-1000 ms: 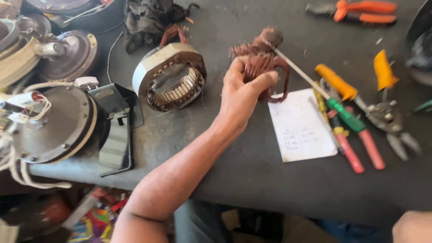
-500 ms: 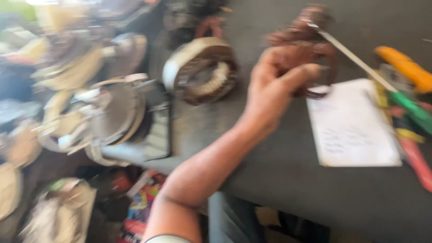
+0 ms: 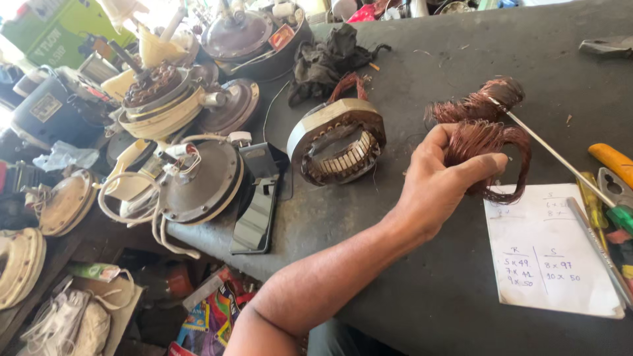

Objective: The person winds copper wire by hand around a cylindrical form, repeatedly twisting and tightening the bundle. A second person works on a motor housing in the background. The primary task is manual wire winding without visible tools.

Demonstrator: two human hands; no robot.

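Observation:
My left hand (image 3: 438, 181) is shut on a bundle of copper wire coils (image 3: 484, 132), held just above the dark workbench (image 3: 422, 283). A thin screwdriver shaft (image 3: 557, 157) runs from the top of the bundle down to the right, toward a green handle (image 3: 621, 216). Left of the hand, a round motor stator (image 3: 337, 142) with copper windings at its back rests on the bench. My right hand is out of view.
A white paper with handwritten notes (image 3: 550, 260) lies right of the hand, beside several hand tools (image 3: 610, 161). A black phone (image 3: 254, 214) and a fan motor housing (image 3: 198, 181) sit at the bench's left edge. A black cloth (image 3: 330, 56) lies behind the stator. More motor parts (image 3: 155, 92) crowd the left.
The view has swung left and lower, bringing the pile of motor parts into sight. My left hand keeps its grip on the copper coils above the bench.

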